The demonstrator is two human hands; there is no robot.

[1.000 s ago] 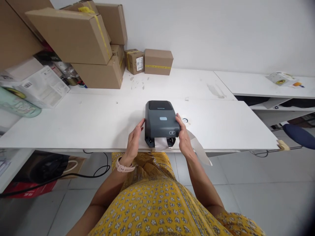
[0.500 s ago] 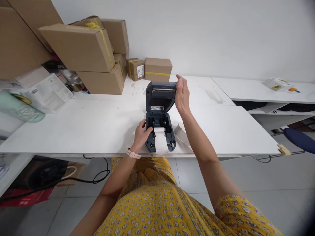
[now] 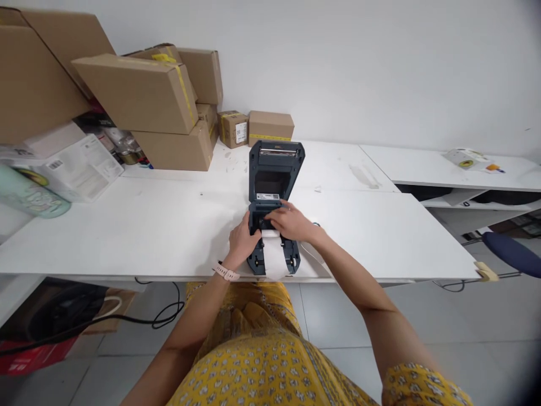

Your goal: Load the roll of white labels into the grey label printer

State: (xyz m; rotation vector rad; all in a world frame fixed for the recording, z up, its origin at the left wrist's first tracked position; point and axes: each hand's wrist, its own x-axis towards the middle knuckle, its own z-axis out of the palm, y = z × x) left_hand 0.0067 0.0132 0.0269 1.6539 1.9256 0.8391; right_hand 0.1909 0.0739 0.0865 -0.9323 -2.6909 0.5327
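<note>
A dark label printer [image 3: 252, 262] stands at the table's front edge with its lid [image 3: 276, 160] raised and leaning back. White label paper [image 3: 275, 256] runs from a small roll [image 3: 270, 233] inside it and hangs over the front. My left hand [image 3: 243, 242] is closed round the printer's left wall, thumb over the rim near the roll. My right hand [image 3: 293, 223] reaches over the right wall into the bay behind the roll, fingers bent together; what the fingertips hold, if anything, is hidden. A loose strip of white paper [image 3: 313, 254] lies right of the printer, under my right forearm.
Cardboard boxes [image 3: 139, 101] are stacked at the back left, with two smaller cartons [image 3: 270, 125] behind the printer. A mint-green bottle [image 3: 34, 192] and a white box [image 3: 82, 169] are at far left. A black cable [image 3: 127, 321] hangs below the table.
My right hand has let go of the raised lid and moved down into the printer's bay. The lid now leans further back. My left hand stays on the left wall.
</note>
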